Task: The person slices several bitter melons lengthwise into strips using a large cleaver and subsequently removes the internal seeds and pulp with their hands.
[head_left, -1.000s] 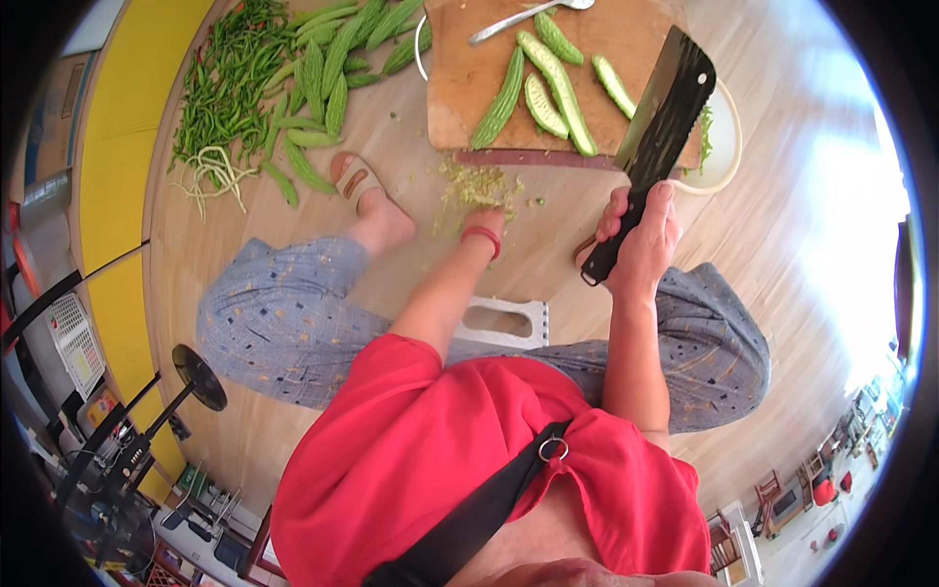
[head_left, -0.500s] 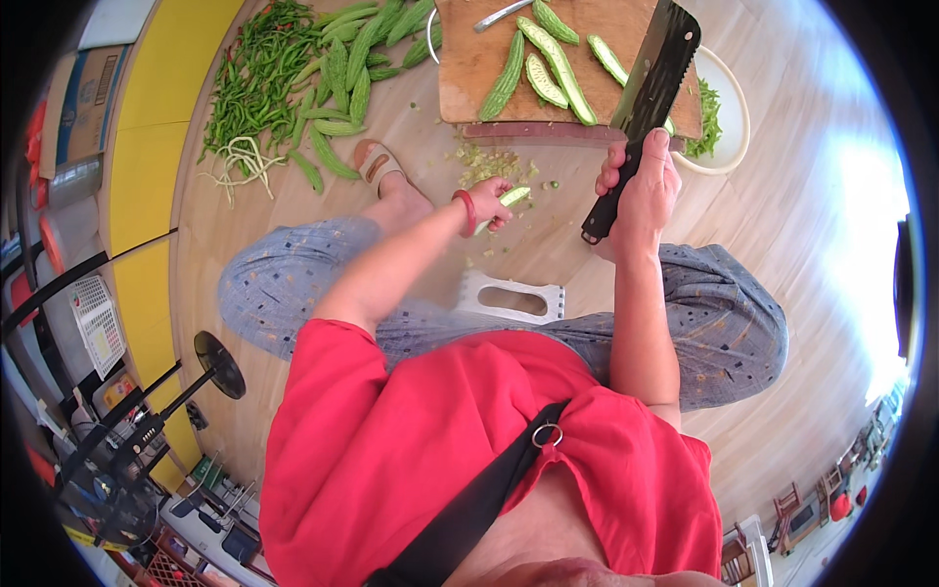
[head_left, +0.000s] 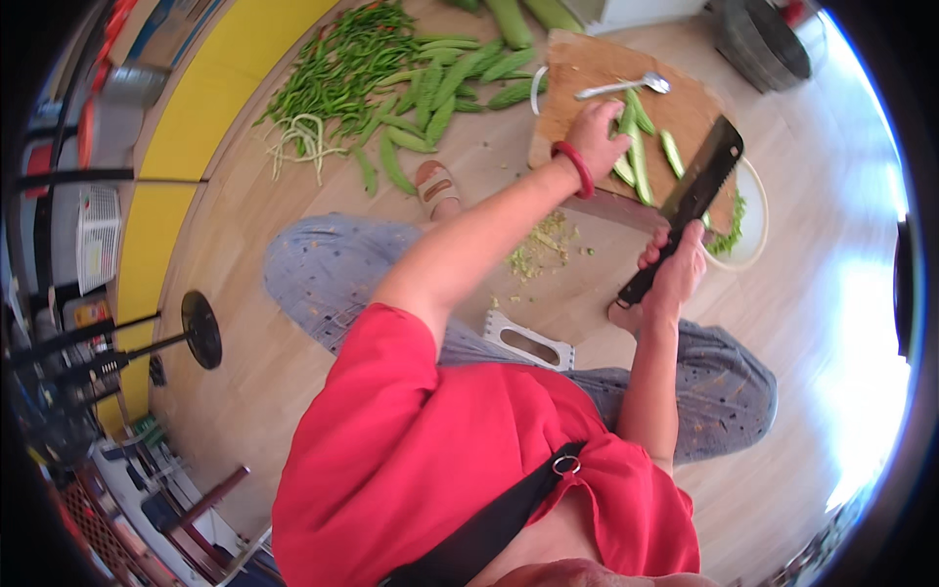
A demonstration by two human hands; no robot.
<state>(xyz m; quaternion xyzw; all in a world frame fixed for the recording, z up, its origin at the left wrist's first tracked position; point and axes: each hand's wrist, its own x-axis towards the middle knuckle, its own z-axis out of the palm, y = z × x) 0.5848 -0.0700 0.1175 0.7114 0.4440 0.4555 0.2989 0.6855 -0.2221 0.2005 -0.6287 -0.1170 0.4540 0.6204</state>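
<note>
On the far left, pale stringy beans (head_left: 305, 125) are lying at the near end of a heap of slim green chillies (head_left: 342, 73), with whole bitter gourds (head_left: 440, 98) sprawling beside it. A sandalled foot (head_left: 437, 186) is resting on the floor close to them. Pale scraps (head_left: 543, 245) are littering the boards between the feet; a heel coming down on those damp-looking bits could slip.

The left hand (head_left: 599, 137) is bending over the wooden chopping block (head_left: 577, 61), its fingers curling down at the split gourds (head_left: 641, 171); I cannot tell whether it is closing on a piece. A metal spoon (head_left: 653, 84) is lying just beyond, where a knock could send it sliding.

The right hand (head_left: 678, 269) is gripping the handle of a broad cleaver (head_left: 702, 181) firmly, holding the blade aslant by the block's right side. Its bright edge is facing the gourds, so a careless swing leftward could catch the left fingers. Rightmost, a pale bowl (head_left: 751, 220) holding green slices (head_left: 726, 240) is sitting just beside the block; a bump from the cleaver or elbow could spill it.
</note>
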